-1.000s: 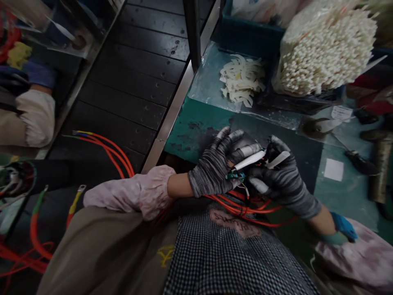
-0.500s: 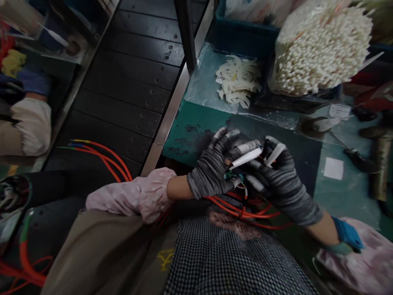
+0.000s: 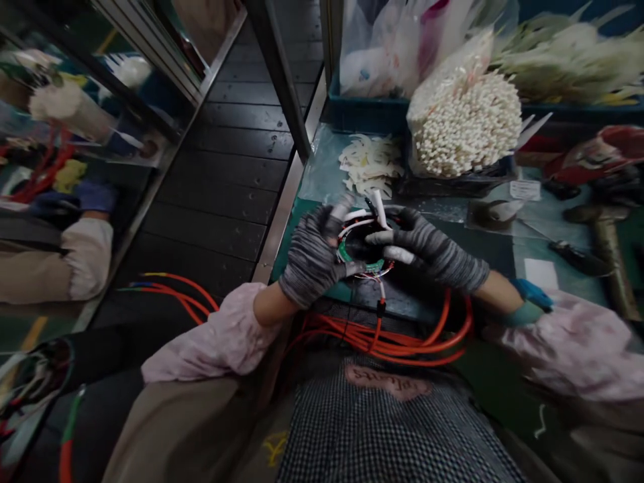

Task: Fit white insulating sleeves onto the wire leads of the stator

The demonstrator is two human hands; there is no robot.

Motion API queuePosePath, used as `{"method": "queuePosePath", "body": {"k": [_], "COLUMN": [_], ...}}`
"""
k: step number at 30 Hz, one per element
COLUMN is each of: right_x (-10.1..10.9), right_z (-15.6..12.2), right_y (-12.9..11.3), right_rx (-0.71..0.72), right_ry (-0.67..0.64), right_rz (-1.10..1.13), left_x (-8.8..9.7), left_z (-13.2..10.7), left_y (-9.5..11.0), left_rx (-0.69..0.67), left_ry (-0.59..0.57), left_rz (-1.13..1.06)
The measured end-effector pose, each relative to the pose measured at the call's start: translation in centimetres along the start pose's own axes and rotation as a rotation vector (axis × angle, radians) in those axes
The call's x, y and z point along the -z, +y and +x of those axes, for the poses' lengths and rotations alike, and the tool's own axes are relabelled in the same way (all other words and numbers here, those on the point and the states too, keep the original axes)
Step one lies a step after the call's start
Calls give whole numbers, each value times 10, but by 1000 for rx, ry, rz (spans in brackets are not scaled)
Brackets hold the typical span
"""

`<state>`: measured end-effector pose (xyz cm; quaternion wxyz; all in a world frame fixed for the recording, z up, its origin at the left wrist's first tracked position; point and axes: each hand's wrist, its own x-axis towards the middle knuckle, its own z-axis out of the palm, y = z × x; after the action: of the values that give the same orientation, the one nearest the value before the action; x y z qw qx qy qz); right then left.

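A small ring of wires [image 3: 358, 247] is held between the left hand [image 3: 312, 256] and the right hand [image 3: 430, 251], over the green bench [image 3: 296, 251]. The fingers of both hands are curled in close on its edge. Orange cables [image 3: 392, 339] are hung down from it. White strips [image 3: 369, 164] and a bag of white sticks [image 3: 465, 127] are laid beyond it.

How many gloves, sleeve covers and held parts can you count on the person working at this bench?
Striped grey gloves, on the left hand and right hand: 2
Pink sleeve covers, on the left arm and right arm: 2
Round wired part held between the hands: 1
Total: 5
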<state>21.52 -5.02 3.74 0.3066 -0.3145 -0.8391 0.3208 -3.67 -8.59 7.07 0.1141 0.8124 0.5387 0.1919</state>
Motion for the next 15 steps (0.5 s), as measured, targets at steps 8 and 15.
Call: {"method": "queuePosePath", "body": {"k": [8,15], "right_x": [-38,-71], "right_z": [-78,-104], "right_y": [-64,-79], "right_rx": [-182,-469], "right_ry": [486,313], "right_rz": [-92,388], "left_x": [13,9], "left_z": [3,-6], "left_y": [28,24], "left_rx": [-472,-383], "left_ry": [-308,-276], "left_rz": [251,137]}}
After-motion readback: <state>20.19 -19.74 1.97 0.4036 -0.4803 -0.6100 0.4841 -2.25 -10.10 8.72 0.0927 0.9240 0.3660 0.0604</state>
